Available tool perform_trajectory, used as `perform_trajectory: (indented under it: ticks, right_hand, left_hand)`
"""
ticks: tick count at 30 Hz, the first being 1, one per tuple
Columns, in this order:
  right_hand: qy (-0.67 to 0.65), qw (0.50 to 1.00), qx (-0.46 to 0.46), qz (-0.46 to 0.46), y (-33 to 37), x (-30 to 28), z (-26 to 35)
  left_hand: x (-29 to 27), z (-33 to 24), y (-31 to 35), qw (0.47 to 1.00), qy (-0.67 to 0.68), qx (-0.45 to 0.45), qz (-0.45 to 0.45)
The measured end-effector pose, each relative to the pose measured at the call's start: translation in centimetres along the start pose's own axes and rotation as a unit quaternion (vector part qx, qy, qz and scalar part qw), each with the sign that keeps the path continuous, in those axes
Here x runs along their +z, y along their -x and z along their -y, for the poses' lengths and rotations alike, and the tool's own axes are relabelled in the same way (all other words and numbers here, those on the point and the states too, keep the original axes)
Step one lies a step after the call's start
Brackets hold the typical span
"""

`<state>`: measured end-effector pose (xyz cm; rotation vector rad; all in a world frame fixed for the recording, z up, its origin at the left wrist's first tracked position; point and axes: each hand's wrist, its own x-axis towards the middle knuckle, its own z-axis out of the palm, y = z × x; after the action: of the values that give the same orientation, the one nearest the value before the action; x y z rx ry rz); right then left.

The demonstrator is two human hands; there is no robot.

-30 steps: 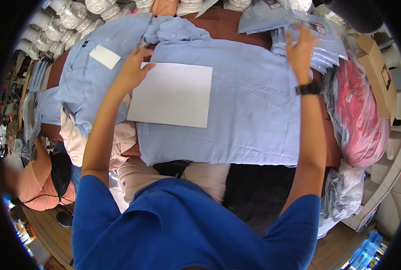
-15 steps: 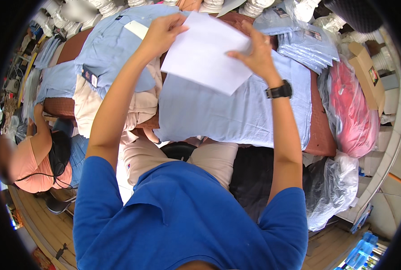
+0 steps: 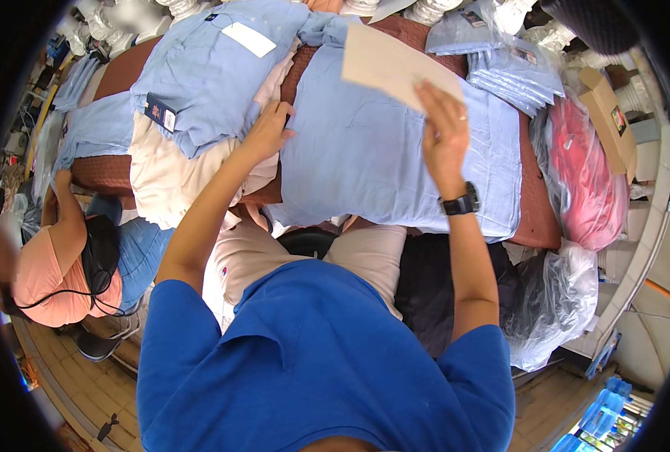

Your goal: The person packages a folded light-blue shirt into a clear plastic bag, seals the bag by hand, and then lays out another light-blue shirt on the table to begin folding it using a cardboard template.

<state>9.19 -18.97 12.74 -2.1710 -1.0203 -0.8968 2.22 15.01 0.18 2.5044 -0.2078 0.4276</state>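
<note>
My right hand [image 3: 446, 135] holds a thin cardboard sheet [image 3: 395, 66] by its near right corner, its beige face showing. The sheet is tilted above a light blue shirt [image 3: 380, 166] spread flat on the table. At the left edge of that shirt, my left hand [image 3: 269, 134] has its fingers curled in; what lies between them is hidden. Beside it, more light blue shirts [image 3: 199, 83] lie heaped on cream cloth [image 3: 154, 181]. A white card [image 3: 249, 39] and a dark hang tag [image 3: 159, 111] rest on the heap.
The table has a brown cover [image 3: 538, 215]. Bagged folded blue shirts [image 3: 516, 75] are stacked at the far right, near a red bagged bundle [image 3: 587, 181] and an open cardboard box [image 3: 610, 120]. A co-worker [image 3: 64, 264] sits at the left. White balusters [image 3: 425, 11] line the back.
My left hand has let go of the sheet and come down to the shirt's left edge. The sheet, earlier white side showing, now shows beige and is in my right hand alone.
</note>
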Motion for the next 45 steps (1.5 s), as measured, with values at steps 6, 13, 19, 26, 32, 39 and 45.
perform_trajectory:
  ticks: [6, 13, 19, 26, 32, 39, 45]
  right_hand:
    - [0.021, 0.998, -0.009, 0.058, 7.6, 7.1, 5.1]
    - [-0.017, 0.991, 0.04, 0.127, 11.7, 11.0, 6.3]
    - [-0.038, 0.981, 0.049, 0.183, 11.6, 10.9, 5.7]
    - [-0.035, 0.974, 0.042, 0.219, 10.6, 10.1, 5.1]
    - [-0.058, 0.965, 0.04, 0.253, 10.5, 10.6, 3.7]
    - [-0.144, 0.942, 0.053, 0.298, 10.2, 10.1, 2.7]
    - [-0.14, 0.946, 0.061, 0.288, 10.6, 10.1, 2.9]
  left_hand:
    - [-0.1, 2.2, -1.1, 0.99, 0.12, -0.05, 0.055]
    - [1.1, 4.1, -2.3, 0.938, 0.253, -0.231, 0.05]
    - [1.4, 4.0, -2.5, 0.934, 0.237, -0.259, 0.07]
    - [1.2, 3.1, -3.3, 0.908, 0.247, -0.325, 0.093]
    - [0.6, 3.3, -3.4, 0.91, 0.259, -0.294, 0.135]
    - [1.1, 3.9, -3.3, 0.926, 0.208, -0.287, 0.133]
    - [0.2, 1.4, -3.2, 0.944, 0.142, -0.254, 0.154]
